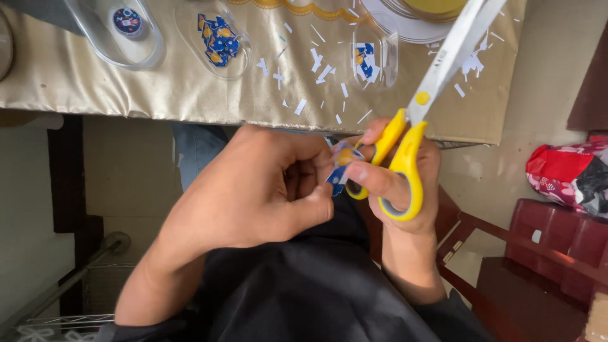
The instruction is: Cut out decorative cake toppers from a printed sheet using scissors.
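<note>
My right hand [411, 190] grips yellow-handled scissors [405, 149] whose pale blades point up over the table. My left hand [253, 187] is curled beside it, fingers pinching a small blue, yellow and white paper piece [340, 166] that also touches my right fingers. Both hands hover over my lap, just in front of the table edge.
A gold-covered table [114, 82] carries white paper scraps [320, 66], a clear oval tray [235, 66] with several blue and yellow cut pieces, a second clear tray [387, 63] with a few more, and a clear dish [136, 60]. A red chair [544, 253] and a red bag [563, 171] stand at right.
</note>
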